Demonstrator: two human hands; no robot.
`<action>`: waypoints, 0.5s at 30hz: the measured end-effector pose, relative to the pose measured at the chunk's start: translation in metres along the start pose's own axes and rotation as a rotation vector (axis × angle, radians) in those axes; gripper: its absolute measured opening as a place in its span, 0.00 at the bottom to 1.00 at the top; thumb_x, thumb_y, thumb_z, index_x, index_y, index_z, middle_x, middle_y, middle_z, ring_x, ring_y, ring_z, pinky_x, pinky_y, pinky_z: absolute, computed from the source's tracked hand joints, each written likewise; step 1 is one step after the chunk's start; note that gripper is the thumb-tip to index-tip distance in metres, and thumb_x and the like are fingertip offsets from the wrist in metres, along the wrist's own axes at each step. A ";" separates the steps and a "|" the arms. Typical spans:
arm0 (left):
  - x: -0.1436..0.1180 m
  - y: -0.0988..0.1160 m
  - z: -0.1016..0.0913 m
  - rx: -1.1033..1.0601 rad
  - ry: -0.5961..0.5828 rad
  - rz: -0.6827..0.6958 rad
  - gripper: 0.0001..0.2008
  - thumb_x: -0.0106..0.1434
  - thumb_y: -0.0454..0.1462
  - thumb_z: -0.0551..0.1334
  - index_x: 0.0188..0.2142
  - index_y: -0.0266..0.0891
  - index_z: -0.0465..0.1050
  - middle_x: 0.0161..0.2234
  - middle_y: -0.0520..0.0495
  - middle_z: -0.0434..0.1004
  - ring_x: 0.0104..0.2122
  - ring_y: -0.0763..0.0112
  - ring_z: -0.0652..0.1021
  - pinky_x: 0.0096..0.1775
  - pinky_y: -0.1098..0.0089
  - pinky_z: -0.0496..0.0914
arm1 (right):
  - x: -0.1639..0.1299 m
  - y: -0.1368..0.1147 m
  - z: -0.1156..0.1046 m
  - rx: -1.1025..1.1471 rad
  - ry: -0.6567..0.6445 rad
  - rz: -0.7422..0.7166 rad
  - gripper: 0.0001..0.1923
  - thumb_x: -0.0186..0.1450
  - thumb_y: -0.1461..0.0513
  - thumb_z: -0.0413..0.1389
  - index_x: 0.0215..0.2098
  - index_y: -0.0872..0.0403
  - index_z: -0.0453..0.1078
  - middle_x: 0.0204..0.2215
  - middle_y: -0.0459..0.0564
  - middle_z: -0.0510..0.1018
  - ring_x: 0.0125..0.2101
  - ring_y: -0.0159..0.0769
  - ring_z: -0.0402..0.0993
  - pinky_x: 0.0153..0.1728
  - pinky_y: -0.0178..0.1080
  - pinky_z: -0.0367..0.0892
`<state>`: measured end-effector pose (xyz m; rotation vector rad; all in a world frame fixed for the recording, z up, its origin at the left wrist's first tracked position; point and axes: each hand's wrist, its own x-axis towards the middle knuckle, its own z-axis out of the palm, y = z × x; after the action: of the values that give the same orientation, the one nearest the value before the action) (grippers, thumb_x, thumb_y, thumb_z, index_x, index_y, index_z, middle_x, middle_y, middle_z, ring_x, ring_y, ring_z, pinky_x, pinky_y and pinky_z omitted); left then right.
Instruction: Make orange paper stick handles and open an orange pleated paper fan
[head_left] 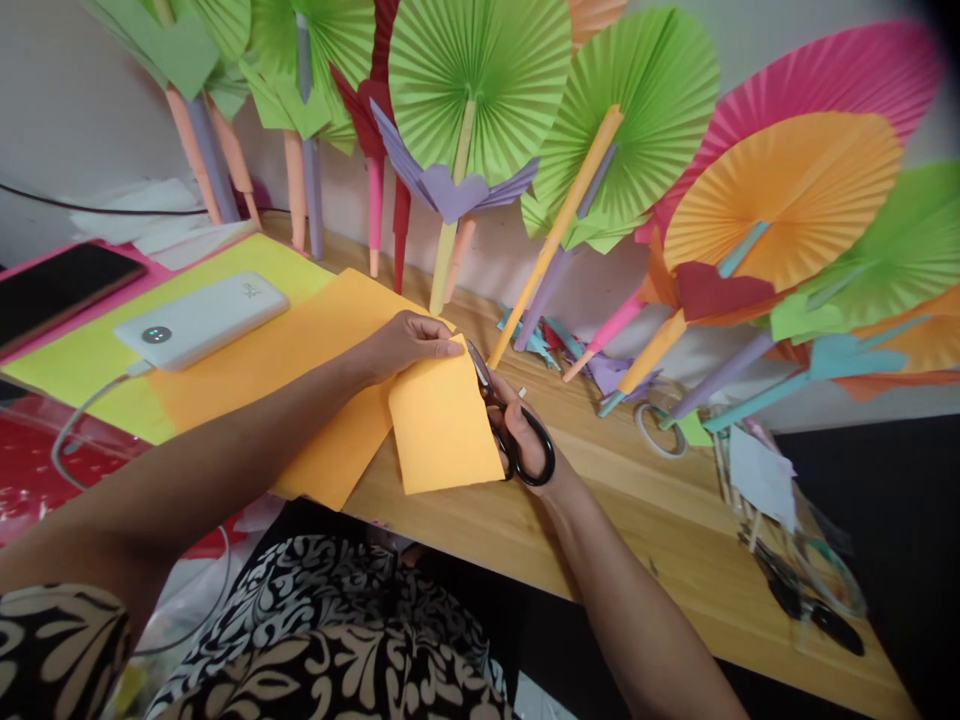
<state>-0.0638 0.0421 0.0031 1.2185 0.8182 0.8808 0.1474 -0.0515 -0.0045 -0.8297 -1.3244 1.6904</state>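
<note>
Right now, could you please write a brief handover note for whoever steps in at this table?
Left hand: pinches the top edge of the orange paper piece, held above the wooden table.
Right hand: fingers in the black scissors, blades at the piece's right edge.
Done: cannot tell how far the cut runs.
Left: the larger orange sheet lies underneath, beside the power bank.

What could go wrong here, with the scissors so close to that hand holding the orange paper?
The left hand pinches the orange paper right beside the blades of the scissors held in the right hand, so a fingertip could get nicked. The paper hangs bent and unsupported, so the cut might wander. The paper fans leaning on the wall nearby could be knocked over.
</note>
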 end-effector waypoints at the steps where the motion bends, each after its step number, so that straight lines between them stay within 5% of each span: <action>1: 0.000 0.000 -0.001 0.009 -0.003 0.009 0.15 0.49 0.45 0.75 0.26 0.35 0.77 0.25 0.49 0.81 0.24 0.73 0.78 0.28 0.73 0.73 | 0.000 0.001 -0.001 -0.003 -0.007 0.000 0.44 0.65 0.38 0.56 0.70 0.51 0.57 0.17 0.37 0.64 0.13 0.26 0.49 0.13 0.31 0.46; 6: -0.001 0.002 -0.001 0.041 -0.011 0.020 0.15 0.49 0.44 0.75 0.25 0.35 0.77 0.24 0.50 0.79 0.24 0.74 0.77 0.28 0.74 0.72 | 0.000 0.002 -0.003 -0.021 -0.014 -0.003 0.44 0.66 0.38 0.54 0.71 0.52 0.55 0.14 0.35 0.64 0.11 0.26 0.50 0.11 0.30 0.45; 11: -0.002 0.004 0.000 0.078 -0.067 0.026 0.13 0.49 0.43 0.75 0.24 0.35 0.79 0.23 0.51 0.78 0.23 0.76 0.76 0.27 0.76 0.71 | -0.001 0.004 -0.002 0.033 -0.023 -0.005 0.43 0.66 0.39 0.55 0.71 0.50 0.55 0.15 0.35 0.65 0.12 0.26 0.54 0.16 0.32 0.64; 15: -0.002 0.002 0.001 0.076 -0.060 0.020 0.14 0.49 0.44 0.75 0.25 0.35 0.79 0.24 0.50 0.79 0.23 0.75 0.77 0.28 0.75 0.72 | 0.001 0.006 -0.001 0.057 -0.022 -0.015 0.43 0.66 0.39 0.56 0.71 0.49 0.56 0.15 0.34 0.65 0.11 0.26 0.54 0.17 0.32 0.67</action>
<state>-0.0641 0.0400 0.0053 1.3158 0.7989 0.8320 0.1467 -0.0510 -0.0110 -0.7685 -1.2876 1.7217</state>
